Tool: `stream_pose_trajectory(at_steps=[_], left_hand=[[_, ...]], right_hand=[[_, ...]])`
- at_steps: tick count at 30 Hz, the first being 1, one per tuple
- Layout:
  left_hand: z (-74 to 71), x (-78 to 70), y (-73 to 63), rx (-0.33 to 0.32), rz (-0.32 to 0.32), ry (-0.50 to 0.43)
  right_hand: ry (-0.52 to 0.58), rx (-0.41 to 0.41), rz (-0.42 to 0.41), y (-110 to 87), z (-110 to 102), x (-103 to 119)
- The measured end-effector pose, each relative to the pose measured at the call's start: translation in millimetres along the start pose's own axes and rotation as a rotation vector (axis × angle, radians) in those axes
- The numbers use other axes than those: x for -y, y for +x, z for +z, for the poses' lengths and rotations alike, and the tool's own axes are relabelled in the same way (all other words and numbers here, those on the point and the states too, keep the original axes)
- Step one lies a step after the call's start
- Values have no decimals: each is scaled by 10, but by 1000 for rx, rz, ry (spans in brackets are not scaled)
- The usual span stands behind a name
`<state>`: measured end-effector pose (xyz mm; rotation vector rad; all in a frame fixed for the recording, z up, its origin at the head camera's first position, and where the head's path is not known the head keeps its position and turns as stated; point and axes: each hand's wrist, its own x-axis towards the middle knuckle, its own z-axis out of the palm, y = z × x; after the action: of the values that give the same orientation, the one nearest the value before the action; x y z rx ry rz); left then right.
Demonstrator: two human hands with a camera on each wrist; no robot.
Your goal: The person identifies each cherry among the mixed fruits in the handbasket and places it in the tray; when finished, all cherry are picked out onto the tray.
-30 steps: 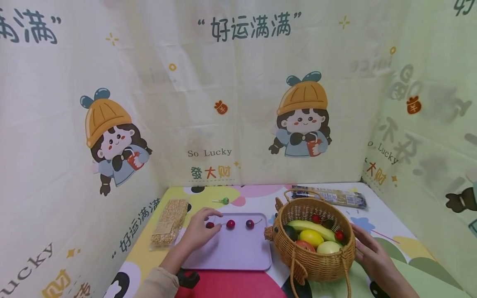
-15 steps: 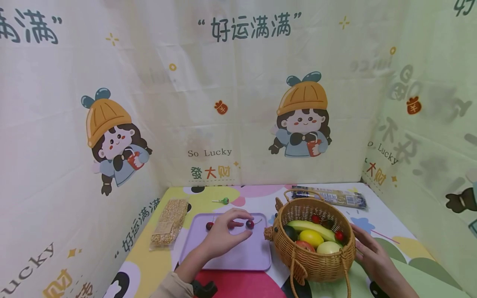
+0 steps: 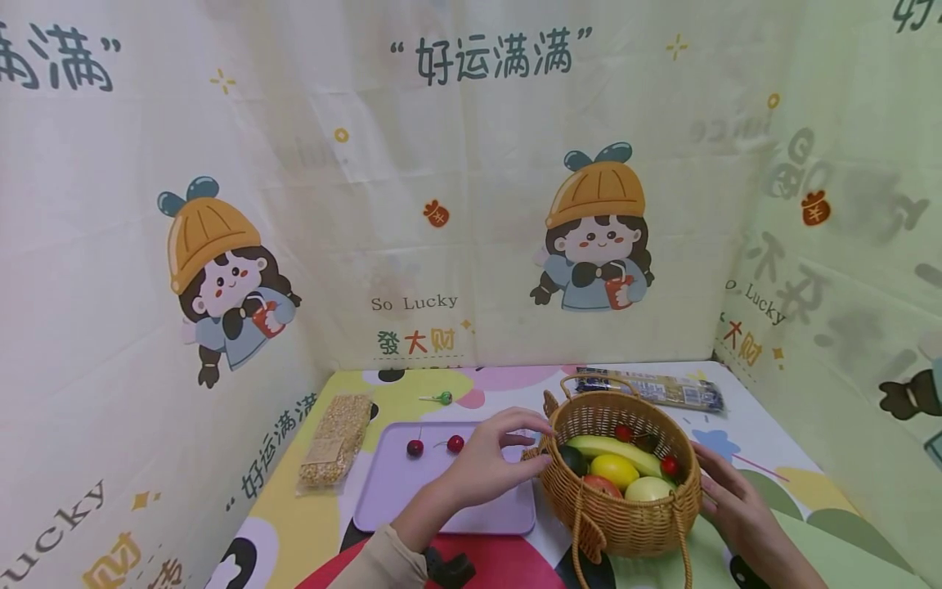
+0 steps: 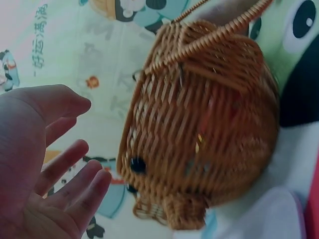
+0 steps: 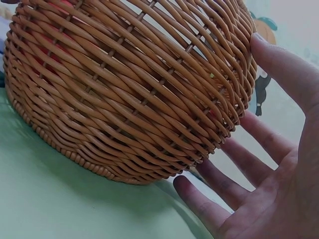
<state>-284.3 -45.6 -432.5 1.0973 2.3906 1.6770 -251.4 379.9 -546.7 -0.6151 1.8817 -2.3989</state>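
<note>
A wicker basket (image 3: 633, 523) stands right of centre. In it are a banana (image 3: 611, 448), a lemon (image 3: 615, 472), small red fruits and other fruit. My left hand (image 3: 489, 462) hovers by the basket's left side, over the right part of a purple tray (image 3: 390, 503). The left wrist view shows its fingers apart from the basket, holding nothing. My right hand (image 3: 739, 499) touches the basket's right side; the right wrist view shows its fingers extended along the weave. Two cherries (image 3: 415, 447) (image 3: 455, 444) lie on the tray. The tray's right part is hidden behind my left hand.
Left of the tray lies a clear bag of grains (image 3: 336, 442). A green lollipop (image 3: 443, 397) is behind the tray. A long dark-ended packet (image 3: 677, 391) lies behind the basket. Printed cloth walls (image 3: 471, 245) enclose the table at the back and sides.
My left hand has moved right across the tray, from the leftmost cherry to beside the basket. The left cherries have come back into sight; the rightmost is now hidden. My right hand stays put.
</note>
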Motion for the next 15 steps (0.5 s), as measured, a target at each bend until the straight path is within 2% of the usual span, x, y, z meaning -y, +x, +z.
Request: stream_pose_trajectory(at_steps=[8,12,15], left_hand=[[242,-115,315,114,48,-19],[369,-155,500,176,37,-29],[471,-196,629,200,17,-6]], right_hand=[[13,26,-6,-6,6,-11],[-22,2,0,-7,-1,-12],[-44,-31,23,-10,-13,-8]])
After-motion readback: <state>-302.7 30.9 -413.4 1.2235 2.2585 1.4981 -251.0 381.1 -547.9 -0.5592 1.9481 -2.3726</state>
